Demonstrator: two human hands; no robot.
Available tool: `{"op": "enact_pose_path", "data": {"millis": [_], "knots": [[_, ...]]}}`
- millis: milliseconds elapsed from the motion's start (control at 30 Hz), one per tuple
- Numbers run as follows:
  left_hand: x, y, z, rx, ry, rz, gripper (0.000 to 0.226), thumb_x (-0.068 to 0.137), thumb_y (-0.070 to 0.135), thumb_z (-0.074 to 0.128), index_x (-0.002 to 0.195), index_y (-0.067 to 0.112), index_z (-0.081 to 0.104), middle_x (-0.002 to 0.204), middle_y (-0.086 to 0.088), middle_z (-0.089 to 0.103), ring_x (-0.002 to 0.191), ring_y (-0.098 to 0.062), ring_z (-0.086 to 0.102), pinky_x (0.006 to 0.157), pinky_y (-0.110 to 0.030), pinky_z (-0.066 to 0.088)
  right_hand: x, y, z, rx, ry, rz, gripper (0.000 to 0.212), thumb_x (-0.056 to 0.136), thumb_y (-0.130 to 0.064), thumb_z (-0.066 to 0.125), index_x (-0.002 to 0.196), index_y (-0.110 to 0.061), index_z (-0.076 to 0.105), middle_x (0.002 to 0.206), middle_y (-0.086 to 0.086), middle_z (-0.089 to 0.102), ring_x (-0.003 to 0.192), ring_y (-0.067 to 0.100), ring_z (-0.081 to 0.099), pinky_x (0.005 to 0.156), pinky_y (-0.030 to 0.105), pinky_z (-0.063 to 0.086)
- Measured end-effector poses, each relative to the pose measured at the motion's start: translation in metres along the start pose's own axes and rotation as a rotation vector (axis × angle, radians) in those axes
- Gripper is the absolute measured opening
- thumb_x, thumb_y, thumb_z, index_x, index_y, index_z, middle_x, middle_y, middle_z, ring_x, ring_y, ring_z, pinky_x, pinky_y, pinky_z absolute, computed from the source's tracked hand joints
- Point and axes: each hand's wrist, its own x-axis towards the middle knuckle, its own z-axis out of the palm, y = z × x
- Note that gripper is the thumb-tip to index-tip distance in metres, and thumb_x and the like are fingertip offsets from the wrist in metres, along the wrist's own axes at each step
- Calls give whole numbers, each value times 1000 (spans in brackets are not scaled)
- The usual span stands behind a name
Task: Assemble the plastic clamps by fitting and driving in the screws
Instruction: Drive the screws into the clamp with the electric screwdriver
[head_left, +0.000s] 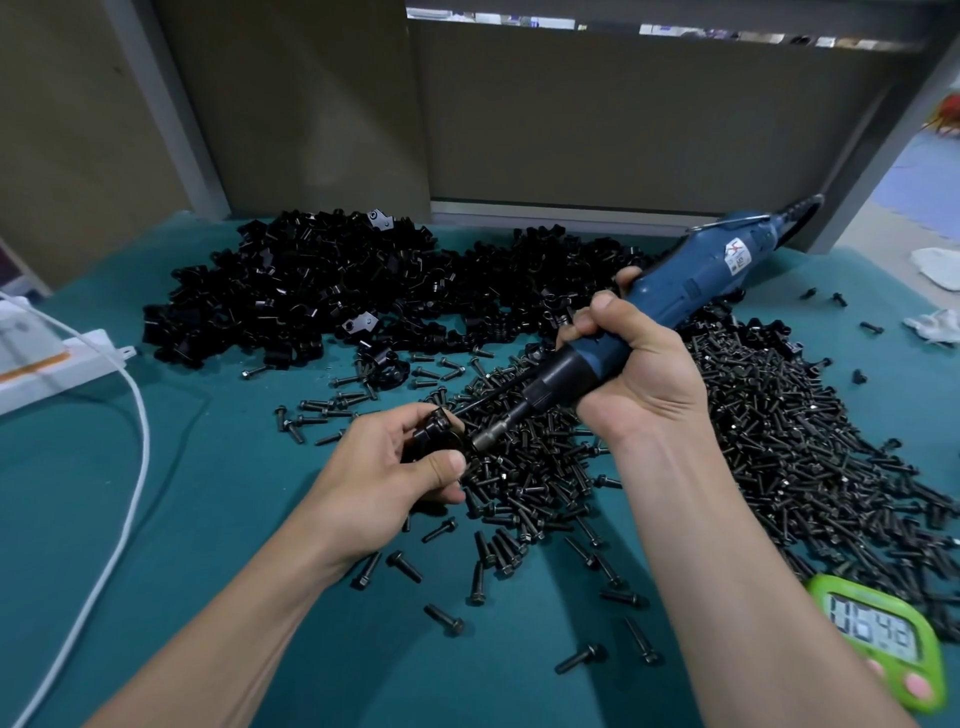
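Small black plastic clamp is mostly buried in the left hand. Only its top shows between thumb and curled fingers, just above the teal table mat. Whether a screw sits in it cannot be told, black on black.

Left hand pinches the clamp, palm turned inward. Right hand fists round the blue electric screwdriver, thumb on top, tool slanting down-left. Its metal socket tip meets the clamp.

Heap of black clamps lies at the back, heap of black screws to the right. Green digital timer sits partly behind the right forearm.
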Motion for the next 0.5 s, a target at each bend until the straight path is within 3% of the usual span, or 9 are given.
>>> {"op": "enact_pose_path", "data": {"millis": [167,267,500], "knots": [[0,0,1,3,5,-4,20,92,3,74,108,14,71,95,-13,76,77,-26,78,71,-29,63,0,0,-1,3,28,14,38,78,13,59,92,-22,60,67,-3,56,54,12,51,59,25,50],[0,-1,0,26,12,4,20,92,4,74,108,15,71,89,-9,77,78,-25,78,74,-31,64,-1,-1,0,19,16,20,38,73,12,61,90,-21,60,69,-2,55,55,12,51,59,25,50],[0,-3,0,39,21,22,21,92,4,75,107,18,70,86,-5,78,77,-23,78,74,-30,64,-1,1,-1,7,41,21,37,91,15,51,91,-21,59,65,-3,56,52,12,51,55,25,51]]}}
